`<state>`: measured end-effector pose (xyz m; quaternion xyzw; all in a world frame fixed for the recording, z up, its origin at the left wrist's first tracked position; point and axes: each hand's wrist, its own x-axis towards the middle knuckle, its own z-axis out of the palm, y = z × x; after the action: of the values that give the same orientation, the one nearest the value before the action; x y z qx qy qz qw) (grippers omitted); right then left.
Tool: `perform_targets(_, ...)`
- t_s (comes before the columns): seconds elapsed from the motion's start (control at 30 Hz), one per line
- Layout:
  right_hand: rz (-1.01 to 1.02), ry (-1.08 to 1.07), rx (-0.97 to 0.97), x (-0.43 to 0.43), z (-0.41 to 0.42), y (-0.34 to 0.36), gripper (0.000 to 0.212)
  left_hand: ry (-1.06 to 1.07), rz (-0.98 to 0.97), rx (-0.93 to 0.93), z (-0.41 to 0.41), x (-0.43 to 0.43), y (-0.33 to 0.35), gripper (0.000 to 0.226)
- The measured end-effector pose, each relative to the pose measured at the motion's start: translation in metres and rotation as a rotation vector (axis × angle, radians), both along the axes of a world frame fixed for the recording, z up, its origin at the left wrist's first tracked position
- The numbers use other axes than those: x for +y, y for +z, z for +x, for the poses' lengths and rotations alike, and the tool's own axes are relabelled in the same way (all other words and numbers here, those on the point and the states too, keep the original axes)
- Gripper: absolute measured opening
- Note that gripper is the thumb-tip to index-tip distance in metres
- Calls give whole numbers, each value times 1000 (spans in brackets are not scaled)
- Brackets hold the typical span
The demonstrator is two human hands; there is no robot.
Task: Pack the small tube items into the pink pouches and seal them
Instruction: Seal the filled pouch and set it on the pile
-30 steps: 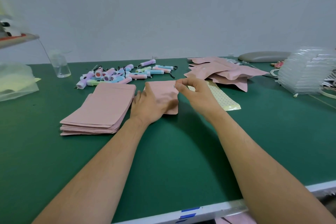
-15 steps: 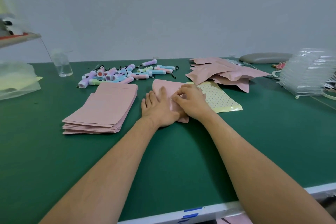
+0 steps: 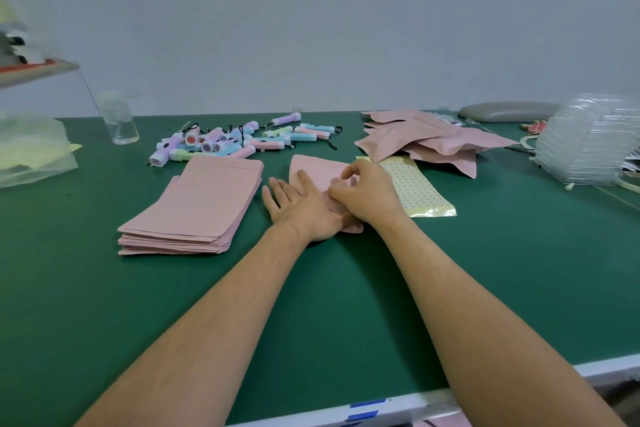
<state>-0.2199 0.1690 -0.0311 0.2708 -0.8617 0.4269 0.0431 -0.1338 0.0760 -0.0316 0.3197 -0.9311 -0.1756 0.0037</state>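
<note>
Green table [image 3: 485,270]: pouch [image 3: 318,168] lies lengthwise away; left hand [image 3: 301,204] presses flat, right hand [image 3: 369,192] seemingly pinches it.

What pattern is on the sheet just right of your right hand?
Pale yellow glossy sheet covered in rows of small bluish dots; the head view shows it best.

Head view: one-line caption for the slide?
Left hand presses a pink pouch flat while the right hand, fingers curled, touches it; tube items and empty pouches lie nearby.

pouch [image 3: 318,168]: matt pink paper-like | table [image 3: 485,288]: matt green mat | tubes [image 3: 242,140]: smooth pastel plastic
</note>
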Motion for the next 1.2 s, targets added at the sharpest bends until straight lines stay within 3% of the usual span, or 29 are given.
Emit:
perform_targets(0.2, 197, -142, 222, 7, 0, 2, 23, 49, -6, 68, -2, -2, -4, 159)
perform_targets(0.37, 237, -248, 240, 19, -2, 6, 49, 64, 44, 419, -5, -11, -11, 128)
perform_targets(0.47, 228, -153, 215, 26, -4, 5, 62, 26, 158, 661, -4, -16, -13, 112)
perform_targets(0.57, 91, 104, 151, 28, 1, 8, 43, -37, 253, 957, 1, -16, -7, 133)
perform_targets(0.63, -183, 275, -1, 26, 6, 12, 24, -103, 299, 1156, 5, -15, 1, 142)
perform_targets(0.7, -485, 356, -183, 25, 9, 16, 16, -174, 326, 1245, 8, -14, 9, 150)
perform_targets(0.8, -678, 304, -208, 29, 7, 20, 11, -168, 323, 1215, 8, -15, 10, 168)
perform_targets(0.87, -644, 140, -89, 32, 1, 20, 7, -127, 466, 1142, 8, -17, 7, 164)
perform_targets(0.93, -550, 31, -2, 36, -5, 19, 6, -112, 638, 1044, 10, -24, 4, 139)
perform_targets(1.0, -601, 108, -105, 38, -4, 20, 8, -164, 744, 934, 12, -30, 3, 103)
perform_targets(1.07, -664, 155, -138, 38, -2, 22, 11, -209, 820, 889, 14, -34, 3, 83)
perform_targets(1.2, -618, 218, -239, 41, -2, 26, 28, -172, 948, 1043, 12, -35, 5, 62)
